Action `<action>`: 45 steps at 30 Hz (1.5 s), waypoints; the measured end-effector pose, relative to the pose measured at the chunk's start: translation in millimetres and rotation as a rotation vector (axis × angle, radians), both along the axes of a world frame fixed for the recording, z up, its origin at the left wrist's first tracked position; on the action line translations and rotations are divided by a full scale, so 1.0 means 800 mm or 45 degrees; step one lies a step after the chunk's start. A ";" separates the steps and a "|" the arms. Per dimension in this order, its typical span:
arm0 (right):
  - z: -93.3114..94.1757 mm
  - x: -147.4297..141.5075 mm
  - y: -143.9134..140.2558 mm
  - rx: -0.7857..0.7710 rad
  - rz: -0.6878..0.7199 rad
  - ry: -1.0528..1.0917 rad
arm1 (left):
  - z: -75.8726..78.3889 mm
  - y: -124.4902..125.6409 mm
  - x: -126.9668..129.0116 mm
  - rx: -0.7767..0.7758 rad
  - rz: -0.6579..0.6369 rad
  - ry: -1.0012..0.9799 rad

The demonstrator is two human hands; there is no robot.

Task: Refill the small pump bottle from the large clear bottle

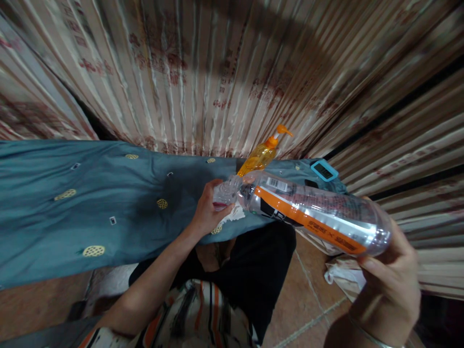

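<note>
Cloth (72,193), blue-grey with small yellow embroidered patches, covers the surface from the left border across to its right end, and its near edge runs diagonally down toward the left; the left and middle of it carry nothing but the pattern. Left hand (208,210) rests at the near edge of the cloth, fingers closed around a small clear cup (225,192) held upright on the fabric. Right hand (389,275), off the surface and over the tiled floor, grips the base of a large clear plastic bottle (311,212) with an orange label band, tipped nearly level, its neck meeting the cup's rim. Behind the neck stands an orange pump dispenser (261,155), close to the far edge. A small blue-framed timer (324,170) sits near the cloth's right end. Striped curtain (217,72) hangs just behind.
</note>
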State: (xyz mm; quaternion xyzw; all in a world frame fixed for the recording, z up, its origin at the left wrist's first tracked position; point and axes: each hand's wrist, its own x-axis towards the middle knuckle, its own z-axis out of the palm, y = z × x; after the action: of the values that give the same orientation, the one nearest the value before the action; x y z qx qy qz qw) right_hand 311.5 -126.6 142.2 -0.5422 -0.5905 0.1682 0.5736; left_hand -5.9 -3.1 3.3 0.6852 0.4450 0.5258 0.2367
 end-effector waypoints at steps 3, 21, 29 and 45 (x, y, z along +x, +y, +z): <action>0.002 -0.001 0.001 -0.006 0.022 -0.002 | -0.001 0.000 0.000 0.001 0.002 0.002; 0.005 0.000 0.006 -0.007 0.044 -0.005 | 0.001 0.000 -0.001 -0.056 0.001 -0.010; 0.008 -0.001 0.005 -0.007 0.095 -0.012 | -0.002 0.003 0.000 -0.012 0.007 -0.005; 0.014 -0.003 0.016 0.042 0.171 -0.053 | -0.007 0.009 0.000 -0.043 0.010 0.004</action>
State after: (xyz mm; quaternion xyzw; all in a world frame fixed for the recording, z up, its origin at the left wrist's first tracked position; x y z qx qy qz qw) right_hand 309.2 -114.2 153.3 -0.4954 -0.6401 0.1852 0.5573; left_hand -6.3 4.3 -2.0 0.6803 0.4568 0.5179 0.2454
